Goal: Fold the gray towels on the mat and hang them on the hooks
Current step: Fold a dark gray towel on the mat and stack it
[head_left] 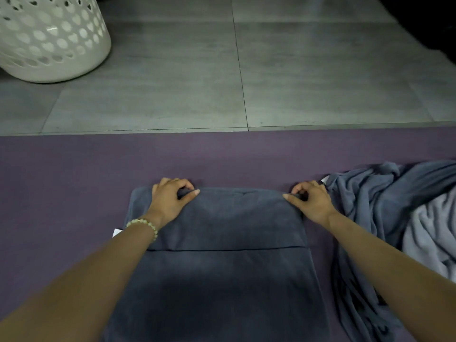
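Gray towel (222, 243) w/ white tag (116, 232)

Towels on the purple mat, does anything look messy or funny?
Yes, a little. The crumpled towels at the right lie in a rumpled heap, not folded yet. The towel being folded, pinched at its far edge by the left hand and right hand, lies flat, though a white tag pokes out on its left side.

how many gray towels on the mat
3, it seems: a folded dark towel at centre; a crumpled dark towel and a lighter towel heaped together at the right. More may hide underneath.
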Demonstrator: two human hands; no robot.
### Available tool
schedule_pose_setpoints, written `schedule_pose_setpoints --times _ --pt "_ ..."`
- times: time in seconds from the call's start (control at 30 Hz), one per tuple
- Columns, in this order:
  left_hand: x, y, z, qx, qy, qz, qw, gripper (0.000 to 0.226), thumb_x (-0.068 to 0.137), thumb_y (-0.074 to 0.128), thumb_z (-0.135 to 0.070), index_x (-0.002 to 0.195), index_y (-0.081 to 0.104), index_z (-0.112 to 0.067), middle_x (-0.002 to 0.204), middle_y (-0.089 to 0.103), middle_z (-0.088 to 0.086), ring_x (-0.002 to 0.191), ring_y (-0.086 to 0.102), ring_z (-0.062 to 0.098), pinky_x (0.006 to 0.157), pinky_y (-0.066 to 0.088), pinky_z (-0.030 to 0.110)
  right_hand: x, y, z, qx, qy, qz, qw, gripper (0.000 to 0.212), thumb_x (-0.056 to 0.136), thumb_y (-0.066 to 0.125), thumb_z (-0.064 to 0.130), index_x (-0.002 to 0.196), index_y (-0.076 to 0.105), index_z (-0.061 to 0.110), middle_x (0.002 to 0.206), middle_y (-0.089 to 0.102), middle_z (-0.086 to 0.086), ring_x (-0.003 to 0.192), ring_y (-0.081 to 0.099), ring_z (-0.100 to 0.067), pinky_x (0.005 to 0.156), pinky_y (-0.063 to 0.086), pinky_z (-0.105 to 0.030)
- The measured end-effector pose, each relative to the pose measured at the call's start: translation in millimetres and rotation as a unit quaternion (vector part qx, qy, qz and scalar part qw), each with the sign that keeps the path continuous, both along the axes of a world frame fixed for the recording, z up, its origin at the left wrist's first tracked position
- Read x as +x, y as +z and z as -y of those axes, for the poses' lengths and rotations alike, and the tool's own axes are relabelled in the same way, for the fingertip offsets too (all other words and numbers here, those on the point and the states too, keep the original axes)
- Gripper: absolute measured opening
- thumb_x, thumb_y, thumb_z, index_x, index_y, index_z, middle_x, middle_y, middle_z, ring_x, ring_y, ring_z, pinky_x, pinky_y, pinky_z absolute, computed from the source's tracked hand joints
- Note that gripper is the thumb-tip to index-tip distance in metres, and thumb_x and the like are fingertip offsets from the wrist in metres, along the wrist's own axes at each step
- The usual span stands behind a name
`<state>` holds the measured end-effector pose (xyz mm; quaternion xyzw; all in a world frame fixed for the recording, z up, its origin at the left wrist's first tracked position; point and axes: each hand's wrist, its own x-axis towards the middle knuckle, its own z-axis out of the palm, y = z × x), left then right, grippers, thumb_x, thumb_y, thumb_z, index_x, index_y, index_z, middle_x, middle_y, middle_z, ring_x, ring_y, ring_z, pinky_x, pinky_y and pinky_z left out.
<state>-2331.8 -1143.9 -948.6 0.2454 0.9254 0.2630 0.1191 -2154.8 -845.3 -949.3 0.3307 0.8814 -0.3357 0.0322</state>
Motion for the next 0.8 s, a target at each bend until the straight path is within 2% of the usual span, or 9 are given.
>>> schedule_pose_setpoints --times 0.1,0.23,0.3,0.37,0.47,0.53,0.6,0.7,0.8 --pt "-6 1 -3 0.039 0.02 -0.009 0.999 0.014 0.086 0.064 -0.041 0.08 0.062 -0.029 0.081 0.064 -0.006 0.096 0.052 0.019 0.081 0.019 0.025 0 1 -8 -0.034 0.0 -0.04 0.999 0.028 0.077 0.078 0.023 0.064 0.054 0.027 0.08 0.053 -0.003 0.082 0.051 -0.025 0.083 0.044 -0.034" --pt "-3 -7 -8 0.0 0.047 -0.027 0.999 0.017 0.088 0.061 -0.042 0.082 0.062 -0.026 0.079 0.058 -0.008 0.098 0.047 0.021 0.082 0.018 0.026 -6 -4 -6 -0.06 -0.04 -0.078 0.994 0.022 0.08 0.075 0.013 0.069 0.057 0.016 0.079 0.053 -0.004 0.069 0.045 -0.013 0.066 0.036 -0.011" --pt "2 -8 -10 -0.036 0.061 -0.036 0.997 0.018 0.089 0.059 -0.042 0.091 0.063 -0.024 0.088 0.054 -0.007 0.104 0.045 0.024 0.084 0.019 0.029 -8 -4 0 -0.038 -0.053 -0.071 0.995 0.014 0.081 0.074 0.012 0.076 0.061 0.012 0.087 0.056 -0.009 0.075 0.048 -0.016 0.073 0.041 -0.019" --pt "10 -2 -9 -0.015 0.066 -0.058 0.996 0.024 0.088 0.061 -0.042 0.102 0.06 -0.022 0.103 0.051 -0.004 0.105 0.043 0.022 0.088 0.022 0.028 -5 3 11 0.03 -0.049 -0.089 0.994 0.014 0.081 0.074 0.014 0.089 0.064 0.009 0.094 0.053 -0.006 0.087 0.048 -0.016 0.085 0.041 -0.028" --pt "28 13 11 0.066 -0.015 -0.041 0.997 0.021 0.084 0.067 -0.039 0.093 0.06 -0.021 0.096 0.055 -0.009 0.089 0.047 0.014 0.084 0.037 0.027 6 18 40 0.037 0.031 -0.159 0.986 0.016 0.08 0.075 0.018 0.091 0.065 0.014 0.084 0.053 0.007 0.076 0.048 -0.008 0.075 0.04 -0.022" --pt "47 20 36 0.073 -0.097 0.073 0.99 0.018 0.082 0.07 -0.038 0.081 0.062 -0.022 0.08 0.061 -0.009 0.076 0.055 0.013 0.076 0.048 0.031 19 20 61 -0.081 0.129 -0.119 0.981 0.011 0.08 0.075 0.022 0.084 0.066 0.017 0.074 0.058 0.012 0.065 0.052 -0.002 0.067 0.042 -0.017" --pt "62 21 63 0.015 -0.141 0.143 0.98 0.019 0.079 0.071 -0.042 0.079 0.063 -0.025 0.076 0.062 -0.011 0.073 0.057 0.01 0.075 0.05 0.03 34 19 75 -0.162 0.194 -0.038 0.967 0.011 0.081 0.075 0.027 0.085 0.067 0.02 0.074 0.061 0.011 0.067 0.055 -0.005 0.066 0.045 -0.016" --pt "67 25 101 -0.078 -0.16 0.144 0.973 0.028 0.075 0.073 -0.05 0.085 0.063 -0.027 0.083 0.062 -0.016 0.081 0.058 0.003 0.081 0.047 0.025 51 19 71 -0.133 0.225 0.044 0.964 0.022 0.075 0.079 0.035 0.087 0.063 0.025 0.074 0.055 0.012 0.067 0.05 -0.006 0.065 0.043 -0.016" --pt "55 38 126 -0.156 -0.13 0.204 0.958 0.029 0.07 0.078 -0.049 0.084 0.066 -0.028 0.084 0.065 -0.016 0.083 0.06 0.002 0.079 0.048 0.021 60 27 58 -0.12 0.255 0.134 0.95 0.024 0.073 0.081 0.034 0.076 0.059 0.025 0.071 0.053 0.011 0.07 0.049 -0.006 0.068 0.041 -0.024"
